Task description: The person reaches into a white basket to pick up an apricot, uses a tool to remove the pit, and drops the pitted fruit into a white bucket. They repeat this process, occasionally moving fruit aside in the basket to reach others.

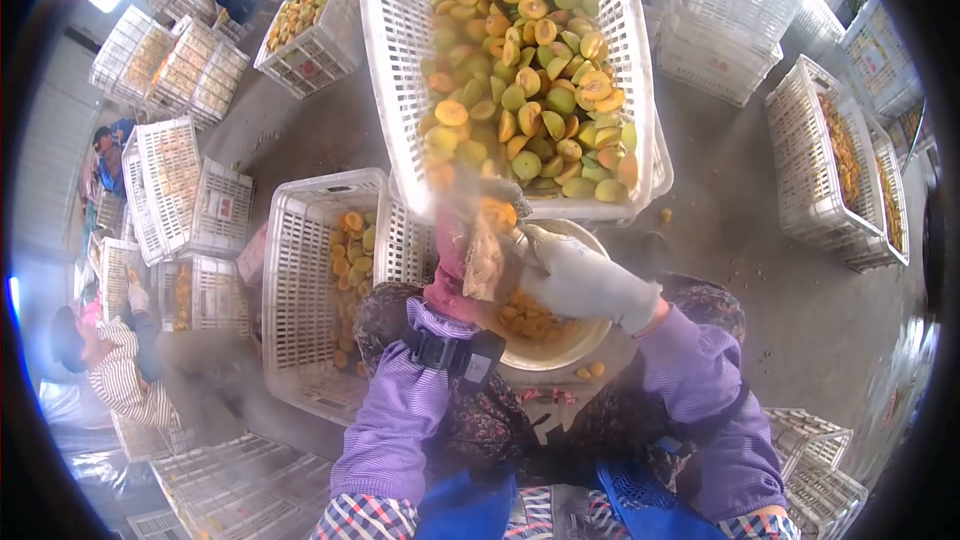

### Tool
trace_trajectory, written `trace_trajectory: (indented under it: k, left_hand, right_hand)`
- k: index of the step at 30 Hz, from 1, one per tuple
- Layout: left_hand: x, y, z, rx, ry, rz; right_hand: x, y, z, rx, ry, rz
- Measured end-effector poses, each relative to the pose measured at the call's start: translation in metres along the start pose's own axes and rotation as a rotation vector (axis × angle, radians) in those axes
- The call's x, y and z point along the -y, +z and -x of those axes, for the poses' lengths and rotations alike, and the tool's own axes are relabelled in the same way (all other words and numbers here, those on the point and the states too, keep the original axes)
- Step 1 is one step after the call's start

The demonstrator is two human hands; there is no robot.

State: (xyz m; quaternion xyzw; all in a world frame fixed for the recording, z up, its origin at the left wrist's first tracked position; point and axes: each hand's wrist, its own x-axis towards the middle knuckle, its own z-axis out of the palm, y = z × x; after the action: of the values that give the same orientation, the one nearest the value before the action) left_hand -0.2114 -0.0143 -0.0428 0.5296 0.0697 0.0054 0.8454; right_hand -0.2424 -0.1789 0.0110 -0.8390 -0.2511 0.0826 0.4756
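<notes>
An orange fruit piece (497, 212) sits at the far end of the left hand (463, 252), which wears a pink glove with a worn brown patch; that grip is closed on the piece. The right hand (580, 275), in a pale glove, comes in from the right, its fingers pointing left toward the piece, which lies just beyond their tips, to the left and a little farther off. The left hand is nearer, since it carries the piece. The right grip has its fingers drawn together, but blur hides whether they pinch anything. The piece's long axis cannot be told either. Both hands are over the near-left side of a basin (553, 361) holding orange pieces, just on the near side of a white crate (590, 209) of halved fruit (528, 120).
</notes>
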Motion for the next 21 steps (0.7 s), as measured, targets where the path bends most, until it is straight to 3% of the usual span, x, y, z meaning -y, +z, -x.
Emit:
trace_trajectory:
  k: [5,8,10,13,15,16,18,19,21]
  left_hand:
    - [-0.005,0.005,0.004,0.147,-0.051,0.016]
    - [0.001,0.013,0.005,0.123,-0.033,0.098]
    - [-0.009,0.021,0.009,0.146,0.120,-0.120]
    - [-0.022,0.027,0.016,0.183,0.528,-0.680]
    - [-0.027,0.018,0.013,0.217,0.449,-0.675]
    - [-0.022,0.012,0.010,0.211,0.222,-0.449]
    - [-0.013,0.006,0.009,0.195,0.001,-0.185]
    - [-0.010,0.004,0.010,0.189,0.005,-0.151]
    - [-0.010,0.009,0.013,0.204,0.051,-0.111]
  right_hand:
    - [-0.002,0.002,0.003,-0.083,0.003,0.062]
    - [-0.013,0.002,0.007,-0.108,-0.041,0.096]
    - [-0.011,-0.001,0.005,-0.049,-0.018,0.036]
    - [0.021,-0.027,0.000,0.267,0.377,-0.291]
    - [0.027,-0.029,0.001,0.298,0.406,-0.314]
    - [0.028,-0.029,0.002,0.314,0.423,-0.326]
    - [0.016,-0.019,0.001,0.268,0.305,-0.217]
    - [0.013,-0.017,0.002,0.243,0.247,-0.164]
    - [0.021,-0.031,0.001,0.412,0.404,-0.336]
